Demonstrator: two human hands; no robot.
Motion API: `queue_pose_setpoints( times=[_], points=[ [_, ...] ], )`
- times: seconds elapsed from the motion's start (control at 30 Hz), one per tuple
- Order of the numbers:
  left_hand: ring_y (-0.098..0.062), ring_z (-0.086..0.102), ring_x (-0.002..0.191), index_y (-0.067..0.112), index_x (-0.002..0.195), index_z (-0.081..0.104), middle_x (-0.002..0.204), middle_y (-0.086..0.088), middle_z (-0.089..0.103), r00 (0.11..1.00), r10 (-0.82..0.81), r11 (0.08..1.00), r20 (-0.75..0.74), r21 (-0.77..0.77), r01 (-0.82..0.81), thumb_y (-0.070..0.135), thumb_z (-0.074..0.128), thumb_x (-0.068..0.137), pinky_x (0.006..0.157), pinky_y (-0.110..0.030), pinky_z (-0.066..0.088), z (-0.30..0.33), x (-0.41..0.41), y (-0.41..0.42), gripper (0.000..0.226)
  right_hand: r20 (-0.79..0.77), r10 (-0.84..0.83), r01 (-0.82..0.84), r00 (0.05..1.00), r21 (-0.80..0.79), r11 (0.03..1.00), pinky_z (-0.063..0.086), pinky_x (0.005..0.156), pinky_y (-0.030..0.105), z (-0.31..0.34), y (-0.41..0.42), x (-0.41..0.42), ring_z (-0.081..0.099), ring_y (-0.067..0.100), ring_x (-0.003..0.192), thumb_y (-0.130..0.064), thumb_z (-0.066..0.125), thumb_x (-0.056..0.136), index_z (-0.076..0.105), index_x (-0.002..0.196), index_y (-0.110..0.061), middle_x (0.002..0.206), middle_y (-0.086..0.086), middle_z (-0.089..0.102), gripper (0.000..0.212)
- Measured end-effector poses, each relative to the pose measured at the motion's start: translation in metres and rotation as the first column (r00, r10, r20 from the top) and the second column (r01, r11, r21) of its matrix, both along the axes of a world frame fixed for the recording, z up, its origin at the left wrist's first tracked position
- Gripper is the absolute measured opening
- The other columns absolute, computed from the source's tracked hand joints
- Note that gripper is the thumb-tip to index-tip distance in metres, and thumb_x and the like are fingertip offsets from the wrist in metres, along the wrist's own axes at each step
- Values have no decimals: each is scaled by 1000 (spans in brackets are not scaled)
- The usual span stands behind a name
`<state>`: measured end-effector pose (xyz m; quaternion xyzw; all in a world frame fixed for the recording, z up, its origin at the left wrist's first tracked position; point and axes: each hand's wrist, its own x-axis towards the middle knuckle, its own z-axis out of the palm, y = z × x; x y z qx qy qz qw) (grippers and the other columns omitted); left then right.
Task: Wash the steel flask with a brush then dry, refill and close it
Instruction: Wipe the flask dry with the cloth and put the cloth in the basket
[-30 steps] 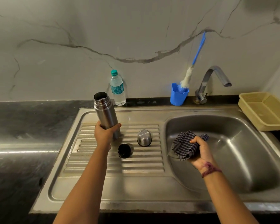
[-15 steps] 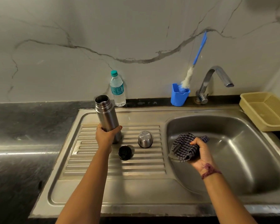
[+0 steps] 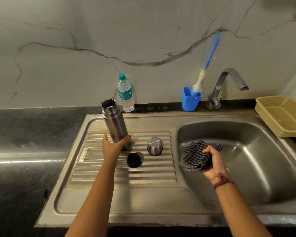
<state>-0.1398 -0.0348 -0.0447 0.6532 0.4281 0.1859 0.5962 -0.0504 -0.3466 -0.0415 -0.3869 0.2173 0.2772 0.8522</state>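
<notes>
Now the left hand has loosened around the base of the open cylindrical steel flask: thumb and fingers are spread on either side, touching it lightly, where a second ago they wrapped it and held it higher. The flask has come down and its base seems to meet the ribbed steel draining board, leaning slightly left. The right hand stays curled tight on the crumpled blue-and-white checked cloth, held over the left edge of the steel sink basin, hardly moved.

Just right of the left hand lie a round black stopper and an upturned steel cup lid. Beyond the flask a clear plastic water bottle with a green cap stands against the grey-veined marble wall. Beyond the right hand, a blue plastic holder carries a blue-handled white bottle brush, beside a curved steel tap. Far right sits a beige plastic tray; a dark stone counter stretches left.
</notes>
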Motion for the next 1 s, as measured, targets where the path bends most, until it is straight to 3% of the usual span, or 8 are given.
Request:
queue_pose_setpoints(
  times=[0.07, 0.2, 0.27, 0.37, 0.5, 0.7, 0.9, 1.0],
  points=[
    [-31, 31, 145, 14, 157, 19, 161, -9, 26, 999, 42, 998, -15, 45, -41, 38, 88, 71, 116, -48, 32, -2, -12, -12, 114, -1, -19, 19, 1000, -1, 1000, 53, 85, 48, 0, -1, -1, 61, 33, 98, -8, 56, 65, 55, 118, -5, 106, 16, 63, 53],
    [-27, 40, 132, 11, 144, 39, 138, -7, 45, 998, 38, 964, 58, 261, -51, 47, 82, 77, 106, -38, 36, -12, -43, -48, 87, -6, -52, 52, 999, -14, 999, 50, 90, 51, -3, -4, -4, 61, 34, 100, -11, 63, 57, 50, 131, -5, 108, 17, 63, 76],
    [-27, 41, 124, 11, 134, 48, 127, -6, 49, 998, -52, 891, -36, 449, 63, 47, 81, 76, 100, -34, 32, -20, -54, -64, 76, -2, -57, 57, 998, -15, 998, 53, 86, 50, -2, -5, -6, 61, 34, 100, -11, 58, 63, 49, 133, -5, 108, 17, 62, 71],
    [-23, 39, 118, 14, 131, 50, 124, -3, 46, 965, -150, 769, -217, 588, 252, 65, 75, 68, 100, -41, 33, -30, -59, -79, 85, -11, -63, 63, 998, -24, 998, 54, 81, 52, -1, -5, -9, 60, 34, 101, -10, 57, 64, 48, 134, -4, 110, 17, 62, 71],
    [-30, 35, 129, 15, 141, 43, 138, -10, 44, 946, -139, 803, -293, 526, 280, 40, 81, 78, 107, -46, 28, -36, -55, -83, 78, -22, -79, 79, 997, -30, 996, 54, 80, 54, -2, -8, -15, 59, 36, 107, -10, 58, 62, 45, 137, -4, 125, 19, 57, 77],
    [-31, 47, 121, 16, 134, 51, 130, -8, 56, 947, -95, 817, -307, 519, 250, 36, 79, 81, 99, -46, 34, -38, -49, -78, 64, -21, -95, 94, 995, -61, 994, 53, 81, 50, 0, -14, -23, 60, 35, 101, -9, 57, 63, 45, 136, -3, 112, 18, 60, 75],
    [-27, 49, 115, 16, 127, 55, 121, -4, 58, 977, -96, 831, -188, 525, 183, 29, 82, 78, 94, -41, 31, -30, -48, -85, 58, -38, -122, 119, 992, -62, 991, 49, 90, 51, 2, -17, -25, 58, 35, 101, -9, 57, 63, 45, 136, -4, 110, 18, 60, 74],
    [-26, 54, 113, 15, 126, 56, 115, 1, 55, 989, -131, 845, -67, 514, 146, 22, 86, 75, 99, -42, 38, -25, -46, -87, 59, -38, -134, 132, 990, -58, 990, 48, 90, 52, 3, -19, -25, 58, 35, 102, -9, 56, 66, 47, 133, -4, 111, 18, 59, 68]
  ],
)
